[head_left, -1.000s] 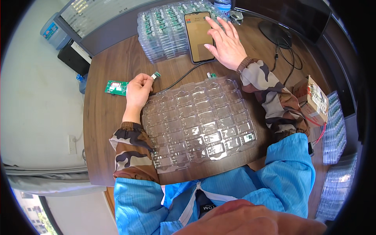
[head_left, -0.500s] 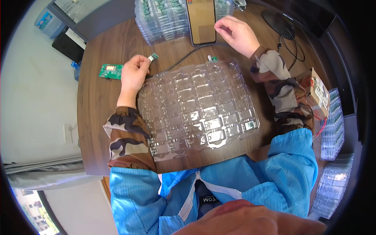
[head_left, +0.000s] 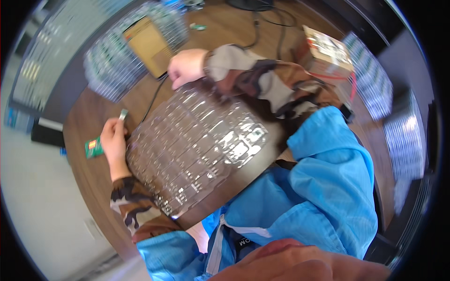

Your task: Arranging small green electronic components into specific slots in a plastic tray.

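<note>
My left hand (head_left: 114, 140) pinches a small green circuit board with a pale end (head_left: 123, 114), held up at the left edge of a clear plastic tray. Just left of that hand, a larger green circuit board (head_left: 93, 148) with lit orange segments lies on the table. The transparent tray (head_left: 187, 145) is divided into many shallow pockets; a small green piece (head_left: 257, 133) sits in one near its right corner. Over the tray's far edge is my right hand (head_left: 186, 67), fingers curled closed and blurred; whatever they hold, if anything, is hidden.
A tan-screened flat device (head_left: 147, 44) leans against stacked clear trays (head_left: 112, 65) at the back. A black cable (head_left: 152, 100) runs from it. Another small green piece (head_left: 198, 27) lies far off. At right stand a cardboard box (head_left: 326, 54) and more stacked trays (head_left: 370, 77).
The whole view has swung, so the table appears rotated. My right hand has come from beside the tan-screened device to the tray's far edge. My left hand still holds the small circuit board.
</note>
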Motion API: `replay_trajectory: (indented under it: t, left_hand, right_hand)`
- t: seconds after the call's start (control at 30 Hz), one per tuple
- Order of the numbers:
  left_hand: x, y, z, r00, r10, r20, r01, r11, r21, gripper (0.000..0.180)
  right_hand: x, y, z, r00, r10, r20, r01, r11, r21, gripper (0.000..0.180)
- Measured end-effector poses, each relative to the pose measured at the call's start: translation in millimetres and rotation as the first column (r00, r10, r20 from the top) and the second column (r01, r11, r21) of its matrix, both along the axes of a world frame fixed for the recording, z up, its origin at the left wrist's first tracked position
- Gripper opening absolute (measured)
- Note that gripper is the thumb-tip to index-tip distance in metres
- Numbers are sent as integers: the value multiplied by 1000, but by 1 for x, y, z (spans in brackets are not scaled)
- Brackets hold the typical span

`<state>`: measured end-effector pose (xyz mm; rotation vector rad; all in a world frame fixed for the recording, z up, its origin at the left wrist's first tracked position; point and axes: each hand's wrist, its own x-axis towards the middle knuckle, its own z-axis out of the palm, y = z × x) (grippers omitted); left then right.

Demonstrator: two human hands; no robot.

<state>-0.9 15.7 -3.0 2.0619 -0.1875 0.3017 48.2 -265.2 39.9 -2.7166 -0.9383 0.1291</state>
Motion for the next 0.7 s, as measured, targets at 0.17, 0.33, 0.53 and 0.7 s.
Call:
replay_trajectory:
  t: [0.17, 0.33, 0.53, 0.7]
  left_hand:
    - [3, -1, 1, 998, -48, -36, 46, 997, -57, 12]
    - [3, -3, 1, 998, -56, -19, 54, 997, -56, 11]
    - [3, -2, 3, 999, -34, 0, 34, 999, -20, 11]
    - [5, -6, 0, 999, -39, 26, 40, 999, -27, 12]
  right_hand:
    - [-2, 7, 7, 998, -46, 44, 48, 997, -56, 14]
    - [3, 5, 3, 998, -60, 28, 59, 997, 39, 14]
    - [3, 1, -6, 994, -25, 107, 9, 990, 144, 14]
    - [-1, -8, -8, 982, -44, 183, -25, 933, 359, 11]
